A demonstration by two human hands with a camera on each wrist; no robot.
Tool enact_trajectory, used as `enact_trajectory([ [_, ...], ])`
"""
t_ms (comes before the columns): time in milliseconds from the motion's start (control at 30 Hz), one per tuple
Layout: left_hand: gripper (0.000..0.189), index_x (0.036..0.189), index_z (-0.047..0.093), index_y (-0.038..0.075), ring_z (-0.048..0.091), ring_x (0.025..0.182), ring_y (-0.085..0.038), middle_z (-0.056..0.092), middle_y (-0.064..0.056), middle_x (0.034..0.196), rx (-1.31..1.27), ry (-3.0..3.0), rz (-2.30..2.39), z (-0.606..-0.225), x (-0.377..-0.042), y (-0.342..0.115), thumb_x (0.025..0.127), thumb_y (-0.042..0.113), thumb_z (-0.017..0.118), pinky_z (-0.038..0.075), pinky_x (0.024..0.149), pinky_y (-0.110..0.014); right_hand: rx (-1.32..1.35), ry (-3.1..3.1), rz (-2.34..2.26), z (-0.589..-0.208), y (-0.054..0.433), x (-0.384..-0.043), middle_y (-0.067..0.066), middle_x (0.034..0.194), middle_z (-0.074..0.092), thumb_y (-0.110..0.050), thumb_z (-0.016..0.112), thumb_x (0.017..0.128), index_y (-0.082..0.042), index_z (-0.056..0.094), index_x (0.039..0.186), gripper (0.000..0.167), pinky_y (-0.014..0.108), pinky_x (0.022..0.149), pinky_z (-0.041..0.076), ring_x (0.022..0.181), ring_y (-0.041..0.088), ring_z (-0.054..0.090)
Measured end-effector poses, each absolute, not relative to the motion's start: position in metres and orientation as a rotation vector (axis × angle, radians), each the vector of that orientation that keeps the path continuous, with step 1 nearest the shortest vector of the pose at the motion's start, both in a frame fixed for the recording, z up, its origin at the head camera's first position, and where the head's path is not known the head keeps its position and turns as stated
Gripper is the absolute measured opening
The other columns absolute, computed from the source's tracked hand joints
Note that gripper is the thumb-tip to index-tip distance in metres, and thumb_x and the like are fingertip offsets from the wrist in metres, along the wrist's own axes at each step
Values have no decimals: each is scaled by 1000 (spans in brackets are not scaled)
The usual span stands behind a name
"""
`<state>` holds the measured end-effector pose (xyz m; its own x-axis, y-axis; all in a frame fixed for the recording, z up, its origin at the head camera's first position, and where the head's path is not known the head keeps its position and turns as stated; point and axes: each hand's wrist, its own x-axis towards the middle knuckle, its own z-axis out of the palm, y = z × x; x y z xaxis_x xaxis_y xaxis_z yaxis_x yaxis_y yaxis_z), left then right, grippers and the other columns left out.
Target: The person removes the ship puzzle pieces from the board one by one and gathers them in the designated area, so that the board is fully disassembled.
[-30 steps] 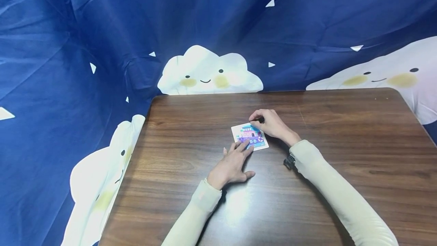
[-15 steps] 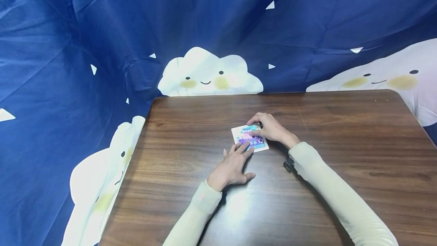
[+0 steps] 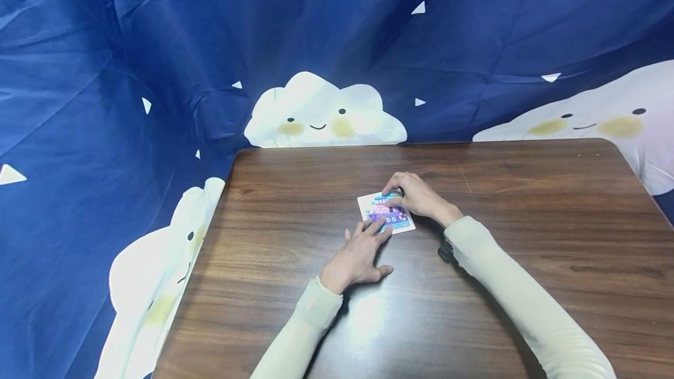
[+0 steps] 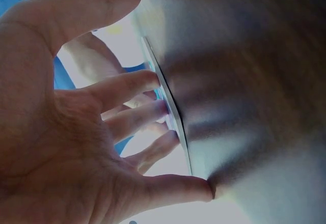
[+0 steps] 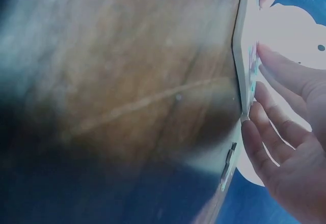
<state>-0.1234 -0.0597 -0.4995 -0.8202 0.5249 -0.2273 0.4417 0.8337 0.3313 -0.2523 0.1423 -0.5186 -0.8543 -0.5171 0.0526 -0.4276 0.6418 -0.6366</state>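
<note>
A thin, square white board printed with a pink, purple and blue ship lies on the table. My left hand rests at its near left side, fingers spread and the tips of several touching the picture. In the left wrist view, the board shows edge-on at those fingertips. Over the far right corner, my right hand has its thumb on the picture and its index finger at the far edge. The right wrist view shows the right hand's fingers fairly straight, right at the board's edge.
The brown wooden table extends around the board on all sides. Behind it and to the left hangs a blue curtain with white smiling clouds and small triangles. A dark wrist strap item sits under the right cuff.
The right hand's thumb and index finger were close together at the board's far corner; they have since spread, the thumb moving onto the picture. The left hand has kept its place.
</note>
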Motion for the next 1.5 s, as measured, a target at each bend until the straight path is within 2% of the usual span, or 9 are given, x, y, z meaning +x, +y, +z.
enact_trajectory([
  [200, 88, 161, 41, 17, 28, 158, -35, 25, -6, 175, 729, 2702, 371, -499, -125, -60, 89, 47, 80, 37, 113, -77, -830, 2732, -956, -518, 143, -254, 9, 116, 73, -20, 83, 90, -9, 79, 111, 24, 54, 105, 50, 116, 33, 66],
  [400, 88, 161, 42, 17, 30, 158, -35, 27, -5, 174, 738, 2720, 347, -499, -126, -60, 88, 48, 80, 39, 112, -76, -843, 2720, -905, -516, 143, -254, 9, 122, 69, -22, 80, 93, -12, 75, 117, 27, 59, 108, 47, 122, 35, 61],
  [600, 87, 160, 44, 16, 31, 157, -35, 29, -6, 173, 748, 2720, 365, -497, -126, -59, 87, 46, 81, 39, 111, -76, -993, 2659, -843, -513, 138, -254, 11, 128, 65, -15, 73, 97, -16, 75, 125, 28, 62, 102, 47, 120, 34, 58],
  [767, 87, 161, 42, 17, 30, 158, -34, 28, -5, 174, 739, 2715, 347, -498, -127, -59, 88, 47, 79, 38, 113, -75, -1062, 2604, -830, -509, 135, -256, 12, 126, 63, -5, 69, 98, -18, 76, 122, 29, 58, 96, 44, 113, 32, 53],
  [900, 87, 161, 41, 18, 29, 158, -34, 26, -4, 175, 731, 2706, 342, -499, -128, -57, 89, 48, 79, 37, 113, -75, -1037, 2555, -852, -509, 136, -257, 13, 127, 61, -4, 67, 98, -19, 76, 121, 29, 58, 97, 41, 114, 32, 50],
  [1133, 88, 162, 40, 19, 29, 158, -34, 24, -4, 175, 727, 2694, 344, -501, -125, -57, 89, 48, 79, 37, 114, -75, -966, 2512, -882, -510, 136, -257, 10, 128, 61, -2, 67, 96, -19, 76, 118, 29, 44, 88, 32, 113, 29, 48],
  [1333, 88, 162, 40, 19, 31, 157, -33, 25, -5, 175, 741, 2708, 330, -502, -124, -58, 89, 49, 79, 39, 113, -74, -961, 2517, -912, -512, 135, -256, 8, 127, 61, -1, 68, 95, -18, 75, 116, 27, 45, 93, 34, 116, 29, 49],
  [1500, 87, 162, 40, 18, 30, 157, -34, 25, -5, 175, 739, 2704, 345, -501, -125, -59, 89, 48, 79, 38, 113, -75, -973, 2530, -950, -514, 133, -255, 7, 126, 62, -3, 70, 95, -18, 74, 114, 24, 44, 93, 35, 118, 30, 50],
])
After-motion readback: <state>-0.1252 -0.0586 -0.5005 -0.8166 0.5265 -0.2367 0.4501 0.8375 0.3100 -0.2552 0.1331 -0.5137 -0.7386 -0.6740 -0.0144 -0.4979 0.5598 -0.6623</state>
